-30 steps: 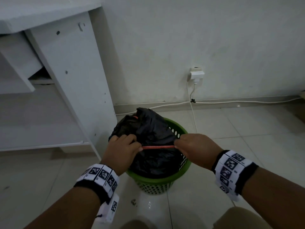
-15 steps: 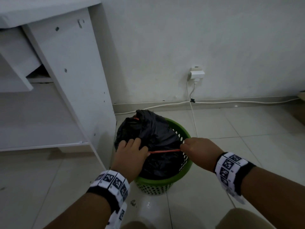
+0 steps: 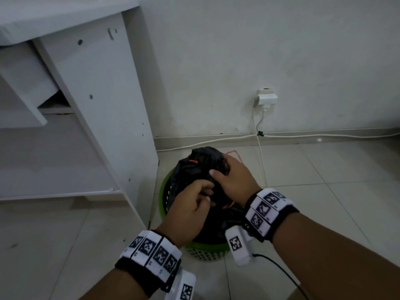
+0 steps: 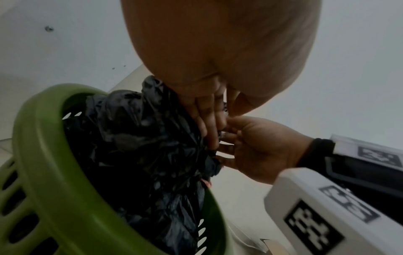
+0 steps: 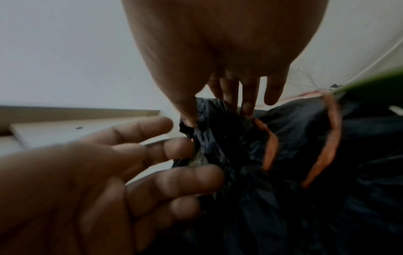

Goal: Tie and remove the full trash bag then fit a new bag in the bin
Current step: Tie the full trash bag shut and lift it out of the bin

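A green perforated bin (image 3: 163, 192) (image 4: 43, 155) stands on the floor with a full black trash bag (image 3: 194, 169) (image 4: 141, 138) (image 5: 283, 198) bulging out of it. The bag's red-orange drawstring (image 3: 192, 161) (image 5: 270, 148) hangs slack in loops over the gathered top. My right hand (image 3: 220, 169) (image 4: 222, 143) (image 5: 216, 110) reaches over the bag and grips its bunched neck, thumb on the near side and fingers behind. My left hand (image 3: 208, 191) (image 4: 222, 110) (image 5: 187, 160) meets it from the left and pinches the same bunched plastic with its fingertips.
A white desk side panel (image 3: 104, 105) stands close to the bin's left. On the wall behind are a socket with a plug (image 3: 267, 97) and a white cable (image 3: 324, 135) along the baseboard. Pale tiled floor (image 3: 324, 191) lies to the right.
The hands were apart, stretching the drawstring taut across the bag. They have come together on the bag's neck, the right hand moving left and over the top, and the string is slack.
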Demonstrator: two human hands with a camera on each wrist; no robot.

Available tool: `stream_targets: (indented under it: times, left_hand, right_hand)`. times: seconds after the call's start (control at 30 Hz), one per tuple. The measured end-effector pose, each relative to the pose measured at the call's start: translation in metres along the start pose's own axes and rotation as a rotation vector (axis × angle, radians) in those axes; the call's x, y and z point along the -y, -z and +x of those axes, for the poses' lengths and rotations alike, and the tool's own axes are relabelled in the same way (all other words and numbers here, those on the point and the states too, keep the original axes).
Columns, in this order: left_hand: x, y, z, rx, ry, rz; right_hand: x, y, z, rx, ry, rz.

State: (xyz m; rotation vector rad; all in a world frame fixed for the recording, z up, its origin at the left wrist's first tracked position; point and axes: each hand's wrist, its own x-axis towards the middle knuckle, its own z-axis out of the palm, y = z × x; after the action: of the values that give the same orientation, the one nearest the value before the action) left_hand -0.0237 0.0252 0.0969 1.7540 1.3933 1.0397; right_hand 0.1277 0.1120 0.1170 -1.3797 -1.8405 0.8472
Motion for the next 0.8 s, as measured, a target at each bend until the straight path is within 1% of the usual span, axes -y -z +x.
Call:
stream_targets:
  times: [0.03, 0.07, 0.13, 0.17, 0.2, 0.27, 0.33, 0.43, 0.6, 0.7, 0.8]
  left_hand:
    - [0.0, 0.002, -0.001, -0.054, -0.018, 0.002]
    - [0.0, 0.005, 0.0, -0.148, -0.06, 0.046]
    - [-0.001, 0.016, 0.006, -0.356, -0.145, 0.211]
    - [-0.001, 0.022, 0.012, -0.426, -0.16, 0.306]
    - [0.0, 0.029, 0.02, -0.455, -0.15, 0.387]
    - [0.004, 0.04, 0.037, -0.425, -0.089, 0.497]
    - [0.009, 0.045, 0.052, -0.336, -0.051, 0.592]
    - [0.013, 0.046, 0.067, -0.205, -0.041, 0.694]
    - [0.018, 0.045, 0.081, -0.193, -0.05, 0.831]
    - [0.021, 0.045, 0.085, -0.165, -0.062, 0.761]
    - [0.018, 0.045, 0.081, -0.179, -0.041, 0.524]
  right_hand:
    - [0.0, -0.003, 0.005, -0.014, -0.001, -0.056]
    - [-0.001, -0.005, 0.008, -0.031, 0.006, -0.097]
    - [-0.001, -0.006, 0.01, -0.034, 0.044, -0.095]
    - [-0.001, -0.005, 0.009, -0.023, 0.058, -0.085]
    - [-0.002, -0.005, 0.008, -0.017, 0.064, -0.072]
    - [-0.004, -0.003, 0.004, -0.026, 0.057, -0.036]
    - [-0.004, 0.0, 0.001, -0.035, 0.044, 0.021]
    - [-0.005, 0.004, 0.0, -0.053, 0.008, 0.085]
    - [-0.004, 0.009, -0.002, -0.047, -0.025, 0.125]
    - [-0.009, 0.011, -0.002, -0.062, -0.048, 0.107]
    - [-0.009, 0.014, 0.001, -0.086, -0.071, 0.096]
